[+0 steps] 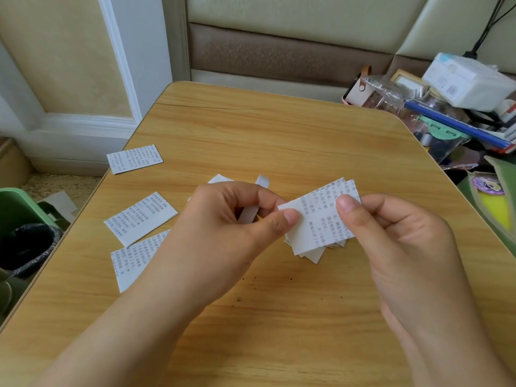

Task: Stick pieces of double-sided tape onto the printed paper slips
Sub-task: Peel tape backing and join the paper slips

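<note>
Both hands hold a small stack of printed paper slips above the middle of the wooden table. My left hand pinches the stack's left edge with its thumb, and a white strip of double-sided tape runs through its curled fingers, its upper end poking out behind them. My right hand pinches the stack's right side, thumb on top. Three printed slips lie flat on the table to the left: one far, one in the middle, one near partly under my left forearm.
A green bin with a black liner stands on the floor left of the table. Cluttered boxes, books and clear plastic cases crowd the right beyond the table's edge. A green pouch lies at the right. A padded bench back runs behind.
</note>
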